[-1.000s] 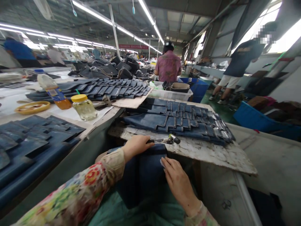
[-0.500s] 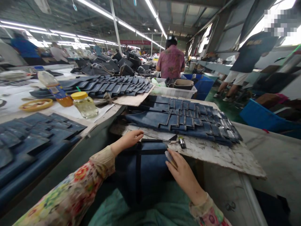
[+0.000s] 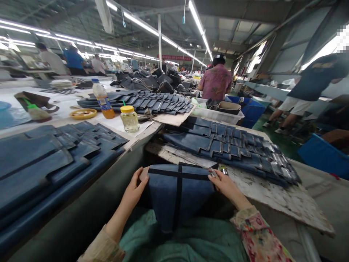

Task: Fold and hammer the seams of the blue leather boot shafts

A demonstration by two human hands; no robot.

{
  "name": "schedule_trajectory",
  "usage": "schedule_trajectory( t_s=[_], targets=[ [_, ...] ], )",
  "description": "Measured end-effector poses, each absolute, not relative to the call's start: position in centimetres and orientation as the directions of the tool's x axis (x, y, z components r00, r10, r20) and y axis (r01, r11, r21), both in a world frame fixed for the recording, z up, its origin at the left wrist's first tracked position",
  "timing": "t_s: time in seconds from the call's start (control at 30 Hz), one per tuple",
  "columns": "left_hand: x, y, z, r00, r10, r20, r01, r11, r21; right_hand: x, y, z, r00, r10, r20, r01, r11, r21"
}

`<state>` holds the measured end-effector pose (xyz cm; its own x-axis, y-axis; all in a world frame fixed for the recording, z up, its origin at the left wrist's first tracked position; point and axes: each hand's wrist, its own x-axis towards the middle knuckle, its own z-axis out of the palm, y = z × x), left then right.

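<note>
A dark blue leather-like panel (image 3: pixel 165 191), crossed by black strips, hangs over my lap between both hands. My left hand (image 3: pixel 136 185) is closed on its upper left corner, thumb in front and fingers behind. At the upper right corner, my right hand (image 3: pixel 225 183) pinches the edge. A small pale, flat tool (image 3: pixel 214 173) also sits between those right fingers; its kind is unclear. Just behind the panel, a small dark cylinder with a shiny end (image 3: pixel 223 170) lies on the worn board (image 3: pixel 272 194), partly hidden by my right hand.
Overlapping blue panels (image 3: pixel 229 145) cover the board ahead; more panels (image 3: pixel 35 156) lie on the left table. A yellow-lidded jar (image 3: pixel 129 119), a bottle (image 3: pixel 105 100) and a yellow dish (image 3: pixel 83 114) stand beyond. A person in a patterned shirt (image 3: pixel 216 82) sits ahead.
My left hand has come down from above the panel and taken its left corner. My right hand has closed on the right corner. The panel is lifted and spread, and the view has turned left.
</note>
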<state>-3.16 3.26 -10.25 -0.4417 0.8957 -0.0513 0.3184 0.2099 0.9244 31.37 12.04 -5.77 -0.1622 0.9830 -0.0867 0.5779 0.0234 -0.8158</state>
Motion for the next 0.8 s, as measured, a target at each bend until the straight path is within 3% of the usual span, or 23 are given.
schedule_trajectory(
  t_s=[0.1,0.23,0.37,0.43,0.5,0.67,0.8],
  targets=[
    [-2.6,3.1,-10.0,-0.398,0.917,-0.018,0.289,0.144,0.946,30.4,12.8,-4.5,-0.186,0.981,-0.06,0.541,0.051,-0.839],
    [-2.7,2.7,-10.2,-0.41,0.912,0.019,0.19,0.065,0.98,27.0,13.2,-0.9,-0.197,0.972,0.13,0.519,0.216,-0.827],
    [-3.7,1.6,-10.9,-0.547,0.827,-0.13,-0.084,0.1,0.991,21.2,12.1,3.2,-0.321,0.873,0.367,0.449,0.482,-0.753],
    [-4.6,0.8,-10.6,-0.592,0.778,-0.21,-0.228,0.088,0.97,18.2,11.4,4.6,-0.399,0.822,0.407,0.419,0.558,-0.716],
    [-5.7,-0.3,-9.4,-0.656,0.728,-0.199,-0.278,0.013,0.961,15.7,10.7,6.1,-0.449,0.779,0.438,0.377,0.609,-0.698],
    [-7.0,-3.6,-0.3,-0.846,0.516,0.135,0.002,-0.25,0.968,12.7,9.4,12.3,-0.384,0.67,0.635,0.132,0.721,-0.681],
    [-5.8,-6.0,7.6,-0.736,0.416,0.534,0.374,-0.407,0.833,15.4,10.2,18.2,-0.144,0.677,0.722,0.027,0.732,-0.681]
  ],
)
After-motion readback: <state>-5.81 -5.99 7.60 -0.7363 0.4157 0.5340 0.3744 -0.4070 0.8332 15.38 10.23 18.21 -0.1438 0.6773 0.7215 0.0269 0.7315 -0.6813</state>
